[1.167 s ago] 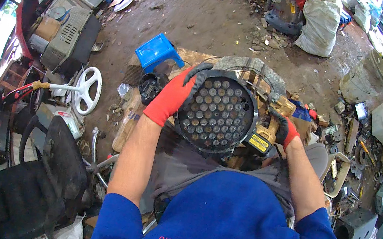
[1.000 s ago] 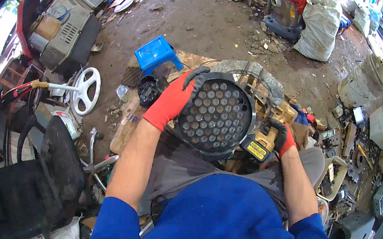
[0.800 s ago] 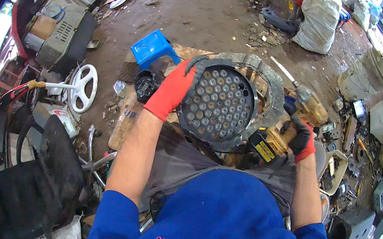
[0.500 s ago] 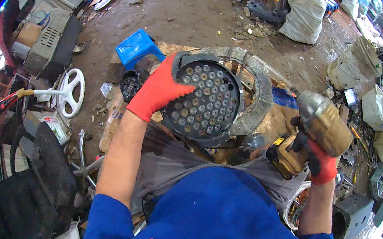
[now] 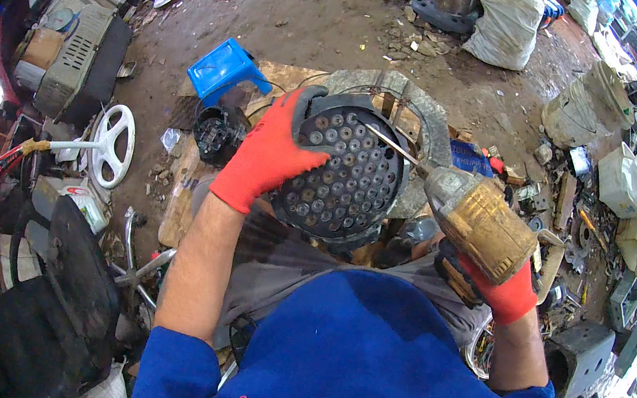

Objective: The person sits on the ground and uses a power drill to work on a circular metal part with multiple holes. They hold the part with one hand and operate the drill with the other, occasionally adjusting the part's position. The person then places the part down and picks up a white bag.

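A round black LED stage light (image 5: 341, 182), its face covered in several small clear lenses, is tilted up in front of me. My left hand (image 5: 267, 155), in a red glove with dark fingertips, grips its left rim, thumb lying over the lenses. In my right hand (image 5: 505, 290), also red-gloved, is a worn yellow cordless impact driver (image 5: 482, 222). Its long thin bit (image 5: 395, 145) points up and left, with the tip at the upper part of the light's face. Whether the tip sits in a screw is too small to tell. The driver's body partly hides my right fingers.
Behind the light lies a grey angular ring-shaped block (image 5: 432, 117) on wooden boards. A blue plastic box-like piece (image 5: 222, 71) and a dark round part (image 5: 218, 134) sit left of it. A white steering wheel (image 5: 114, 146) stands farther left; scrap and a white bucket (image 5: 630, 182) line the right.
My right hand has swung the impact driver left and inward, bringing the bit from beyond the light's right side onto its face. My left hand keeps its hold on the rim.
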A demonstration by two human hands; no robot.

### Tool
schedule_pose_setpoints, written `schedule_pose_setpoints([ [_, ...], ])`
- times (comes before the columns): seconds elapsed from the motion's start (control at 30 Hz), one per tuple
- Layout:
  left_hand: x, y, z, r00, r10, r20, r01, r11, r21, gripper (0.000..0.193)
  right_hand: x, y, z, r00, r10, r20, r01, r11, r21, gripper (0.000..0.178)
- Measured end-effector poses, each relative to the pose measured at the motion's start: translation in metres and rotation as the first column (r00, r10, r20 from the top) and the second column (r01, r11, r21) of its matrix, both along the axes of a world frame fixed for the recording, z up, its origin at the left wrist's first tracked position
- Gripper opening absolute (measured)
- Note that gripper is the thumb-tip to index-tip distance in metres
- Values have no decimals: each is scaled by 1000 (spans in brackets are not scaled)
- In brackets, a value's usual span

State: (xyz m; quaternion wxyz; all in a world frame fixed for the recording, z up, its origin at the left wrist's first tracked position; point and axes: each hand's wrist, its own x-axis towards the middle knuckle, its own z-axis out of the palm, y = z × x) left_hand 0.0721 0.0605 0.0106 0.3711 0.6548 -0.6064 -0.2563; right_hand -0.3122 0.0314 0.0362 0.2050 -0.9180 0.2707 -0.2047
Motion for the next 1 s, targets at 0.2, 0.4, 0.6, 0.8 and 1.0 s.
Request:
schedule_pose_setpoints([
  [0.2, -8, 3, 7, 997, -35, 71, 36, 999, -7, 92, 4, -3, 6, 999, 34, 9, -34, 999, 0, 43],
  [0.4, -22, -1, 4, 987, -23, 157, 20, 1000, 21, 91, -5, 1, 18, 998, -18, -54, 19, 1000, 16, 41],
  [0.6, -42, -4, 9, 953, -36, 300, 24, 999, 44, 88, -22, 5, 22, 995, -75, -65, 82, 992, 100, 38],
  [0.8, -39, -18, 9, 958, -62, 281, 41, 996, 80, 84, -37, 5, 25, 975, -78, -206, 68, 996, -57, 40],
  [1.0, -42, -21, 9, 951, -66, 303, 41, 995, 88, 84, -48, 7, 7, 970, -213, -118, 238, 932, 272, 39],
])
